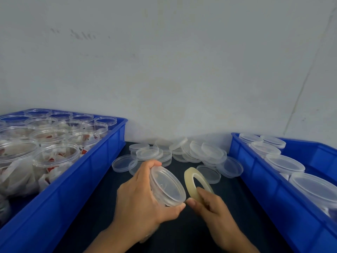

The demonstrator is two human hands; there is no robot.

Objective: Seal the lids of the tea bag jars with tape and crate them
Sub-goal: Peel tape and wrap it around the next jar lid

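1. Hands come first, nearest you: your left hand wraps its curled fingers and thumb round a lidded jar, tipped on its side with the lid facing right, just above the dark table.
2. Your right hand pinches the tape roll at its lower edge, held upright just right of the jar, with the thumb tip almost touching the lid's rim. Both hands are closed on their things, neither slack.
3. You seem to be at the start of a seal on this jar; whether any tape already sticks to the rim is too clear to tell.
4. Beyond the jar, a heap of loose lids lies on the table, so plenty of capping remains.
5. Left of the jar, the left crate holds many open jars of tea bags, none lidded as far as you can see. That is the bulk of the work left.
6. Right of the jar, the right crate holds several lidded jars, apparently finished ones, though their tape cannot be made out. Much of that crate looks unfilled.
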